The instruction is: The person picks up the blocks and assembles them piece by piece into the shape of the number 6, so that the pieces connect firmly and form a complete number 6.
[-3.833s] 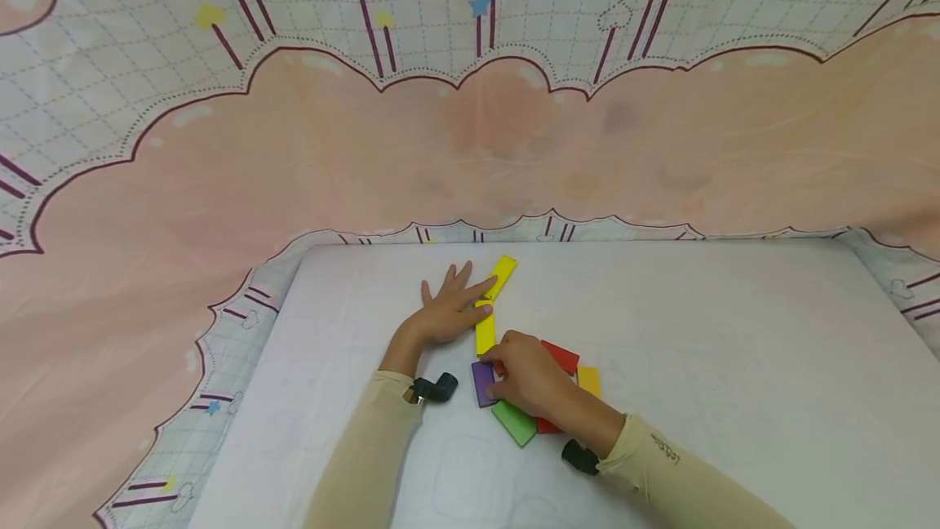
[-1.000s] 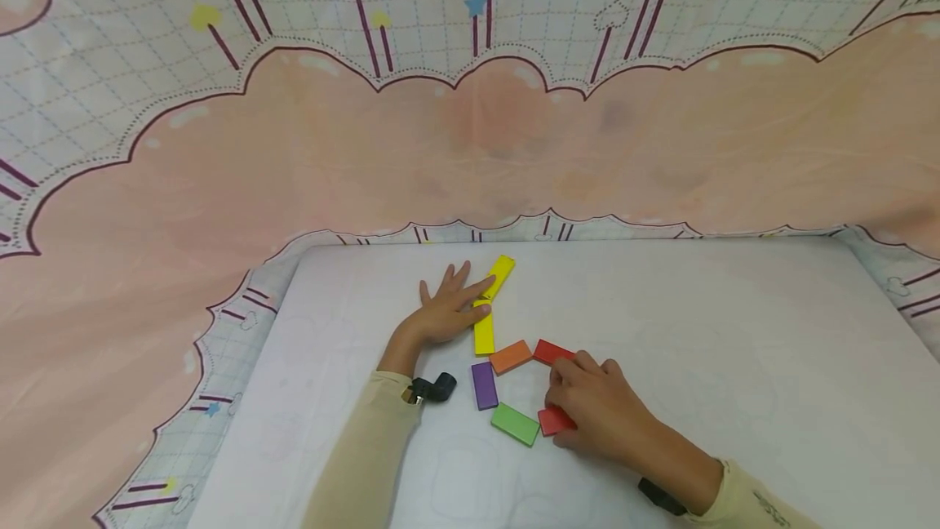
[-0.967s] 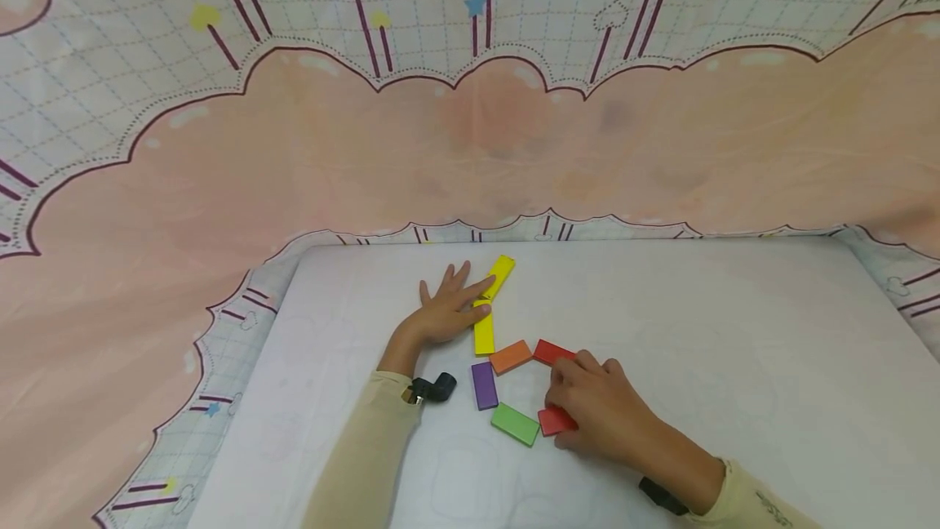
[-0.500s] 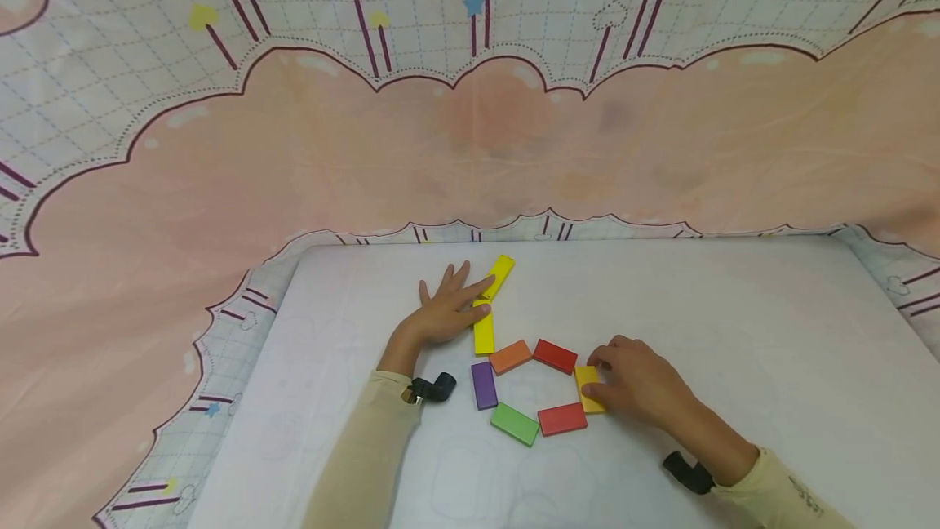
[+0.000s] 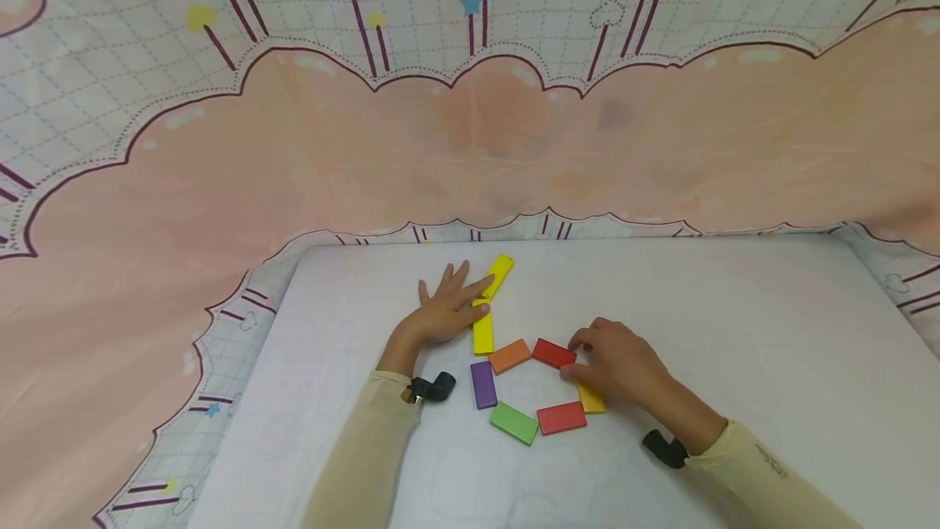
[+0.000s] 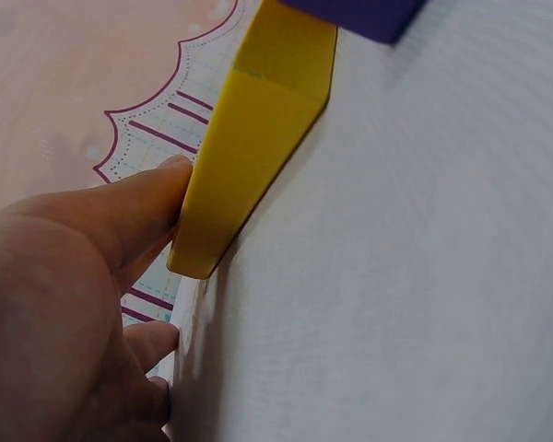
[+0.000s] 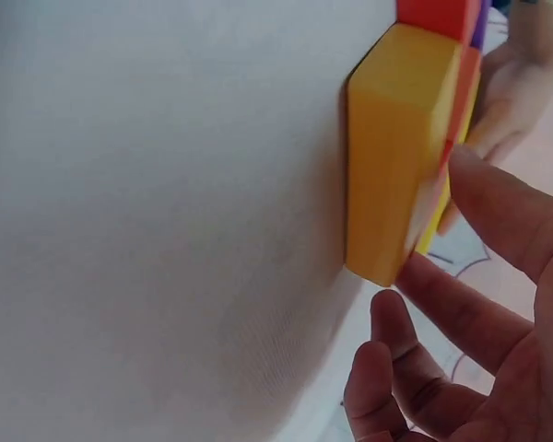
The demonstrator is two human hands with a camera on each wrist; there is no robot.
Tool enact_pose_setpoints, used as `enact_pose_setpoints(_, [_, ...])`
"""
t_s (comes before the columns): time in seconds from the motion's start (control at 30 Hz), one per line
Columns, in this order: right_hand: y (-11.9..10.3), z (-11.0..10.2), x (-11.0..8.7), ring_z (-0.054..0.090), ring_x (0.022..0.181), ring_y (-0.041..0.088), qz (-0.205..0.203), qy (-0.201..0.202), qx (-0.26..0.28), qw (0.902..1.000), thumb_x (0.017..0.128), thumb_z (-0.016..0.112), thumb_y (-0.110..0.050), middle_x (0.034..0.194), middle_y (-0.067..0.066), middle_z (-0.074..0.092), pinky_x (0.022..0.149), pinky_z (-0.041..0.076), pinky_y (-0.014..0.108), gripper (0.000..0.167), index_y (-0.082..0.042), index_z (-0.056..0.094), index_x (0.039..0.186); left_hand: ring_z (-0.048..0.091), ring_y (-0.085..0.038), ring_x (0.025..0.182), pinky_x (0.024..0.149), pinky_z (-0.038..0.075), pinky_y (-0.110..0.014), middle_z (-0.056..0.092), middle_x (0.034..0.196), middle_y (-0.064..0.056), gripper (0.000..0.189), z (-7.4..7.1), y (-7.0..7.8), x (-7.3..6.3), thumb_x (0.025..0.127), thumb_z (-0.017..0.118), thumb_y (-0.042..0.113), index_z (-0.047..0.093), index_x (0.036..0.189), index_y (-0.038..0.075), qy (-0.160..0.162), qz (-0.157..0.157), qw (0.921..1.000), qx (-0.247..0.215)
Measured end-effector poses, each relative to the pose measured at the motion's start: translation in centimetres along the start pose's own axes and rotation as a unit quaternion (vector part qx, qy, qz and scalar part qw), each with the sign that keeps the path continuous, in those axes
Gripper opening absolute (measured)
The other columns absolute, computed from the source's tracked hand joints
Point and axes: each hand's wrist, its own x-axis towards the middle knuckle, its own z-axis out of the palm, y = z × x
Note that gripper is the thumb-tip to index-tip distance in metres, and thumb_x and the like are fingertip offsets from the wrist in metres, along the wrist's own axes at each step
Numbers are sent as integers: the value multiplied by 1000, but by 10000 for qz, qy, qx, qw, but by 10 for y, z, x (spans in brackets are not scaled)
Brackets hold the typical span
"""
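Observation:
Fingers spread, my left hand (image 5: 443, 313) lies flat on the table, touching two bright yellow blocks (image 5: 482, 329) laid end to end at an angle. Its thumb rests against one side in the left wrist view. My right hand (image 5: 620, 362) pinches the right end of the upper red block (image 5: 552, 353) between thumb and forefinger. Below that hand, partly covered, is an amber-yellow block (image 5: 591, 400). Also in this six-sided ring of flat blocks are an orange block (image 5: 510, 356), a purple block (image 5: 484, 384), a green block (image 5: 514, 423) and a lower red block (image 5: 561, 418).
The blocks lie on a white-covered table (image 5: 734, 333). A patterned pink and white cloth (image 5: 367, 162) hangs behind it and along its left side. Black wrist cameras (image 5: 433, 387) sit on both wrists.
My right hand went from the orange and purple blocks to the ring's right side, touched the amber block, then moved up-left to the upper red block. The left hand stays put.

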Motion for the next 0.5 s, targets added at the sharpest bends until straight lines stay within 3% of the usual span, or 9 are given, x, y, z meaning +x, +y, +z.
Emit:
enact_pose_setpoints(0.3, [-2, -4, 9, 57, 91, 20, 208, -294, 34, 9993, 80, 85, -37, 99, 5, 65, 76, 56, 36, 35, -15, 75, 105, -16, -30, 159, 116, -23, -69, -4, 174, -4, 60, -1, 2, -1, 103, 50, 50, 31, 159, 41, -23, 73, 9999, -67])
enact_pose_setpoints(0.5, [-11, -1, 18, 59, 101, 23, -62, -38, -89, 9999, 81, 84, -44, 109, 6, 66, 80, 57, 42, 45, -19, 75, 116, -15, -30, 160, 116, -23, -69, -3, 174, -3, 60, 0, 1, -1, 103, 51, 50, 31, 159, 42, -5, -14, 10000, -38])
